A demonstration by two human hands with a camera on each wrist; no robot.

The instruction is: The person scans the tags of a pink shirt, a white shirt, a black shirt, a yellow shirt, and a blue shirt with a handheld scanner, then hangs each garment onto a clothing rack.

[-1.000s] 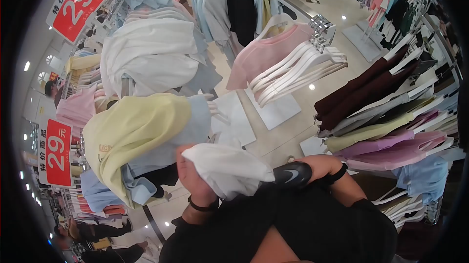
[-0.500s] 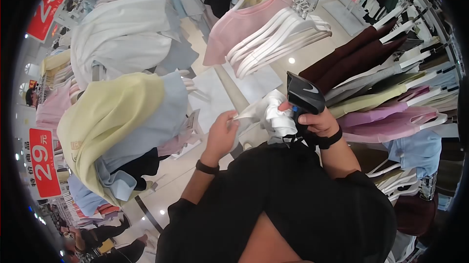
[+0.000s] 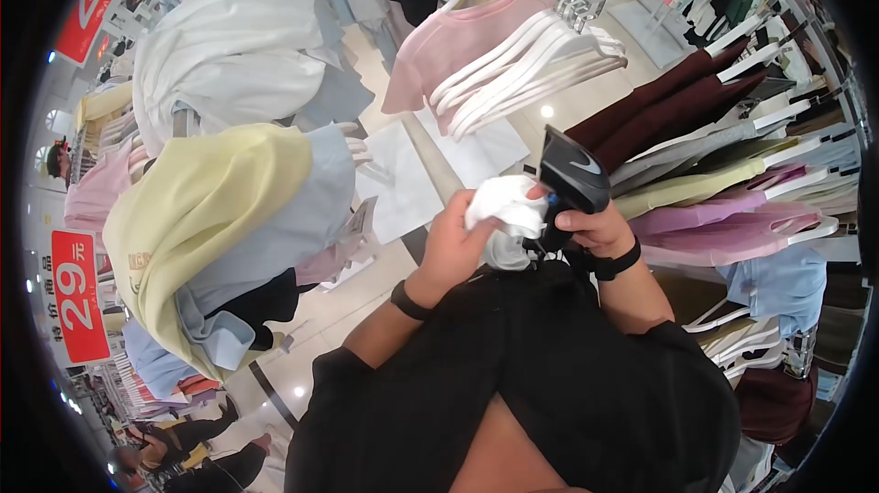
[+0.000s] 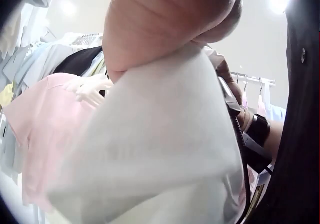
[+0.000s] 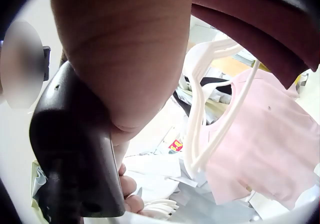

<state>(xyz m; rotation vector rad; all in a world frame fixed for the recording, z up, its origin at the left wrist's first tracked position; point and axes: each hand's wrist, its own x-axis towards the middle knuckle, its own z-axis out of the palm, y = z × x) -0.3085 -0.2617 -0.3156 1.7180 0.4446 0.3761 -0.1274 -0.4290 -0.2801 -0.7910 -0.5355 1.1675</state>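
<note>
Close in front of my body, my left hand (image 3: 455, 237) grips a bunched white garment (image 3: 513, 205) between thumb and fingers. The cloth (image 4: 160, 134) hangs below that hand (image 4: 170, 19) in the left wrist view. My right hand (image 3: 595, 229) is wrapped around the handle of a black handheld scanner (image 3: 577, 177), whose head points up and away. One of its fingertips sits at the edge of the white cloth. In the right wrist view the scanner (image 5: 70, 144) is large beside the hand (image 5: 125, 49), and the cloth is hidden.
Ahead, a pink top (image 3: 476, 31) and several white hangers (image 3: 540, 63) hang from a metal rail. Left, a yellow garment (image 3: 211, 182) and white clothes (image 3: 229, 54) lie over a rack near a red price sign (image 3: 78, 296). Right hangs a row of clothes (image 3: 705, 186).
The white garment, earlier draped over my left hand, is bunched between both hands. My left hand reached left, then came back right to the cloth. The scanner has turned from sideways to upward.
</note>
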